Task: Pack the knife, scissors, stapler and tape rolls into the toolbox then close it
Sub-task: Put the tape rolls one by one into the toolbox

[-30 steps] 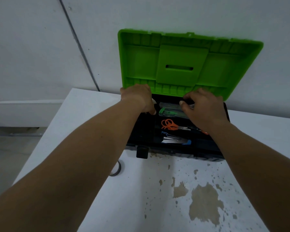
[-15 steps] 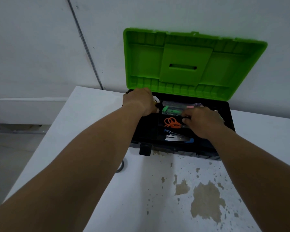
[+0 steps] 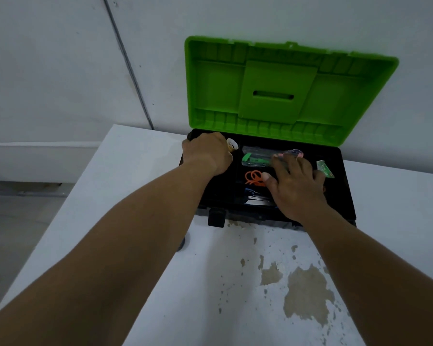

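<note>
The black toolbox (image 3: 348, 196) stands open on the white table, its green lid (image 3: 278, 88) leaning back against the wall. My left hand (image 3: 208, 153) is curled over a pale tape roll (image 3: 231, 145) in the left compartment. My right hand (image 3: 295, 186) lies flat with fingers spread over the middle of the tray. Beside its thumb are the orange scissors handles (image 3: 252, 178). A green knife in clear packaging (image 3: 256, 158) lies behind them, and the blue and silver stapler (image 3: 256, 199) lies in front, partly hidden by the hand.
A small green packet (image 3: 325, 168) sits in the tray's right end. The box's black latch (image 3: 216, 217) hangs at the front. A dark ring (image 3: 183, 243) lies on the table, mostly hidden under my left forearm. The table (image 3: 235, 308) has brown worn patches at front right.
My right hand has drawn back from the knife pack toward me and now rests flat over the scissors and stapler. My left hand has stayed on the tape roll.
</note>
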